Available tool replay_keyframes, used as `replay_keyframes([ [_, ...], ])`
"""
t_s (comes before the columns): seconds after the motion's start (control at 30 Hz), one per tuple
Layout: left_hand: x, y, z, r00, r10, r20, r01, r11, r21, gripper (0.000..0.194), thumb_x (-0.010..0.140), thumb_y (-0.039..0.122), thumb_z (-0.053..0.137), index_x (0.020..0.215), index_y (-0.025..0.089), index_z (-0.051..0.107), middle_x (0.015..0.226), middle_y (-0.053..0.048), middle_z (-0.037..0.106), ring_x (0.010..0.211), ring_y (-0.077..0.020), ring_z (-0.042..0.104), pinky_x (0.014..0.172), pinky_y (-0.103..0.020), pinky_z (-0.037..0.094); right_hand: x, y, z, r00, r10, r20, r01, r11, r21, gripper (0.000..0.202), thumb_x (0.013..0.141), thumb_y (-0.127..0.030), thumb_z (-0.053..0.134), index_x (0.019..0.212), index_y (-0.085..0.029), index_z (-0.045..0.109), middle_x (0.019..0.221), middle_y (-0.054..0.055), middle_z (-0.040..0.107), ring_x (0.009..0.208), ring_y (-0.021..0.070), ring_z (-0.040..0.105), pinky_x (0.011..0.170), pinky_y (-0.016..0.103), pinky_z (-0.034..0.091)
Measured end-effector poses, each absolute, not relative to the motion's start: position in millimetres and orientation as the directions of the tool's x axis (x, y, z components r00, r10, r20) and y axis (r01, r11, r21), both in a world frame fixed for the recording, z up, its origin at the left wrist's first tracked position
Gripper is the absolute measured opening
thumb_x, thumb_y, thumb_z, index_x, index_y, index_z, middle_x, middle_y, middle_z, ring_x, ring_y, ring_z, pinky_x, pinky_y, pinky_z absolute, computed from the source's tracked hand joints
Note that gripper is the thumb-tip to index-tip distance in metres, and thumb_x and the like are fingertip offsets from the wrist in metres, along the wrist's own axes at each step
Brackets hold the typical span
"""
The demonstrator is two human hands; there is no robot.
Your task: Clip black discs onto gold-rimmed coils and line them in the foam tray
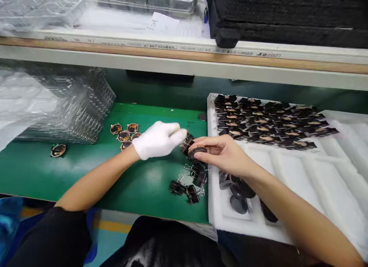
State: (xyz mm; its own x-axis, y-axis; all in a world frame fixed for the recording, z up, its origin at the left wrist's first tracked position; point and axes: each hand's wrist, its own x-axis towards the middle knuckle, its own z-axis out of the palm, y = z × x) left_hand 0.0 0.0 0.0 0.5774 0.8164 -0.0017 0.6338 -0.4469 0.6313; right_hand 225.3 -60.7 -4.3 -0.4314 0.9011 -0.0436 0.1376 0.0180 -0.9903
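My left hand (159,140), in a white glove, is closed with its fingertips pinched at a black binder clip (187,142). My bare right hand (222,154) grips a round black disc (196,152) by its edge, close beside that clip. Below both hands, loose binder clips (177,187) lie on the green tabletop (138,200). Several round gold-rimmed watch cases (123,135) lie grouped just left of the glove, partly covered by it. Another watch case (58,150) sits apart at the left.
On the right, a white foam tray (213,198) carries rows of clipped pieces (267,123) and loose black discs (239,203). Stacked clear plastic trays (83,113) stand at the left. A shelf edge (178,60) crosses above the table, with black foam (287,17) on it.
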Motion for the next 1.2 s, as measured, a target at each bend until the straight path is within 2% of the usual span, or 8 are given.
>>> replay_keyframes([
  [0.13, 0, -6, 4, 0.667, 0.734, -0.128, 0.647, -0.485, 0.589, 0.048, 0.084, 0.05, 0.053, 0.057, 0.02, 0.028, 0.055, 0.005, 0.02, 0.057, -0.0112, 0.018, 0.053, -0.03, 0.017, 229, -59, -3, -0.495, 0.868, -0.044, 0.153, 0.037, -0.988, 0.017, 0.079, -0.032, 0.083, 0.091, -0.021, 0.083, 0.102, 0.01, 0.078, 0.109, 0.027, 0.072, 0.09, 0.035, 0.062],
  [0.27, 0, -11, 8, 0.699, 0.693, -0.178, 0.663, -0.534, 0.524, 0.049, 0.079, 0.054, 0.059, 0.055, 0.021, 0.031, 0.051, 0.006, 0.025, 0.054, -0.0107, 0.018, 0.053, -0.029, 0.017, 234, -58, -2, -0.535, 0.844, -0.045, 0.157, 0.047, -0.986, 0.016, 0.079, -0.03, 0.082, 0.092, -0.021, 0.083, 0.104, 0.008, 0.077, 0.095, 0.0217, 0.074, 0.085, 0.032, 0.063],
  [0.53, -1, -9, 0, 0.663, 0.746, -0.065, 0.655, -0.535, 0.534, 0.046, 0.088, 0.053, 0.052, 0.061, 0.021, 0.032, 0.053, 0.006, 0.025, 0.053, -0.0106, 0.022, 0.054, -0.028, 0.021, 245, -49, 3, -0.488, 0.872, -0.026, 0.24, 0.106, -0.965, 0.021, 0.088, -0.042, 0.075, 0.096, -0.022, 0.077, 0.109, 0.009, 0.075, 0.117, 0.027, 0.067, 0.092, 0.037, 0.058],
  [0.63, -1, -5, 1, 0.627, 0.773, -0.099, 0.638, -0.436, 0.635, 0.046, 0.092, 0.052, 0.047, 0.062, 0.021, 0.032, 0.057, 0.006, 0.026, 0.055, -0.0099, 0.027, 0.054, -0.027, 0.022, 254, -43, 7, -0.409, 0.912, -0.028, 0.275, 0.094, -0.957, 0.025, 0.095, -0.046, 0.066, 0.102, -0.022, 0.07, 0.103, 0.007, 0.073, 0.09, 0.021, 0.071, 0.076, 0.033, 0.057],
  [0.7, -1, -5, 4, 0.638, 0.758, -0.139, 0.62, -0.397, 0.677, 0.047, 0.095, 0.052, 0.045, 0.063, 0.02, 0.032, 0.058, 0.006, 0.029, 0.056, -0.0095, 0.028, 0.054, -0.026, 0.023, 260, -39, 10, -0.363, 0.931, -0.046, 0.336, 0.084, -0.938, 0.025, 0.09, -0.044, 0.072, 0.099, -0.021, 0.069, 0.097, 0.005, 0.072, 0.08, 0.0178, 0.067, 0.069, 0.03, 0.053],
  [0.8, 2, -10, 7, 0.691, 0.705, -0.159, 0.582, -0.413, 0.701, 0.047, 0.097, 0.052, 0.042, 0.063, 0.02, 0.034, 0.057, 0.006, 0.03, 0.054, -0.0091, 0.028, 0.054, -0.026, 0.024, 266, -36, 12, -0.388, 0.911, -0.142, 0.402, 0.028, -0.915, 0.026, 0.08, -0.039, 0.082, 0.092, -0.02, 0.07, 0.087, 0.004, 0.072, 0.074, 0.0164, 0.064, 0.063, 0.027, 0.049],
  [0.93, 7, -19, 6, 0.746, 0.651, -0.14, 0.528, -0.449, 0.721, 0.047, 0.099, 0.049, 0.04, 0.063, 0.02, 0.036, 0.055, 0.006, 0.032, 0.051, -0.0085, 0.028, 0.054, -0.026, 0.025, 269, -34, 10, -0.529, 0.807, -0.265, 0.4, -0.038, -0.916, 0.024, 0.08, -0.04, 0.081, 0.09, -0.019, 0.073, 0.078, 0.002, 0.071, 0.063, 0.0143, 0.063, 0.055, 0.026, 0.045],
  [1.2, 7, -25, 2, 0.759, 0.644, -0.095, 0.474, -0.447, 0.758, 0.044, 0.1, 0.043, 0.042, 0.063, 0.02, 0.035, 0.053, 0.007, 0.033, 0.049, -0.0076, 0.028, 0.051, -0.025, 0.024, 269, -36, 9, -0.547, 0.805, -0.228, 0.393, 0.007, -0.919, 0.026, 0.081, -0.043, 0.079, 0.09, -0.019, 0.075, 0.075, 0.001, 0.069, 0.06, 0.0136, 0.06, 0.051, 0.026, 0.042],
])
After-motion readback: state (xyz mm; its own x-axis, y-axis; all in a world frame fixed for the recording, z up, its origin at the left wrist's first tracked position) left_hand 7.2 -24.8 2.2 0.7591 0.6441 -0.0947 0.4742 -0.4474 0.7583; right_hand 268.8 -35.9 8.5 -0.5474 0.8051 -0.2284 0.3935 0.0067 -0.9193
